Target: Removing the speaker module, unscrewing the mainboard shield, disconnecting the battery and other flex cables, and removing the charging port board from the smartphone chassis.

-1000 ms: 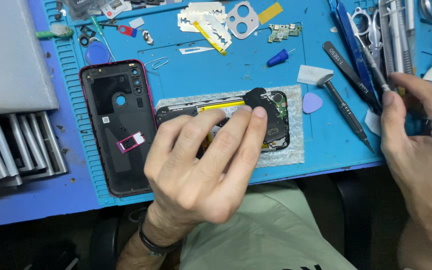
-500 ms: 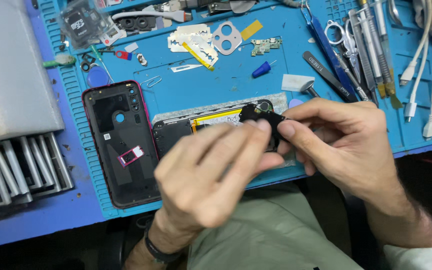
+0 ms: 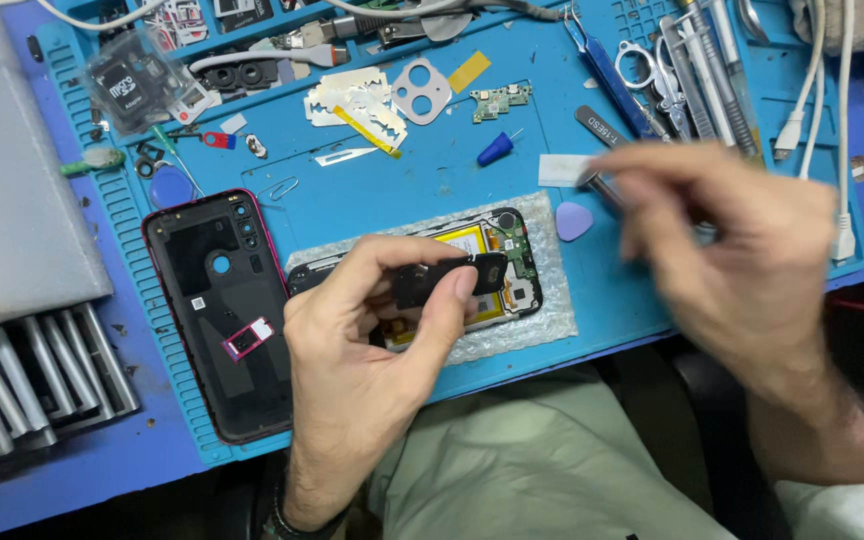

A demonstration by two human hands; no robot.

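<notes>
Fingers (image 3: 452, 285) of the left hand (image 3: 367, 365) pinch a small black plastic cover (image 3: 449, 279) above the opened phone (image 3: 492, 268) near the desk's front edge. It looks light, thin and snappable, best held by its edges. The right hand (image 3: 732, 235) is blurred; its grip cannot be told.

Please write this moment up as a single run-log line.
left hand: pinches black plastic cover over opened phone | right hand: blurred, at metal tool | back cover: on blue mat
</notes>
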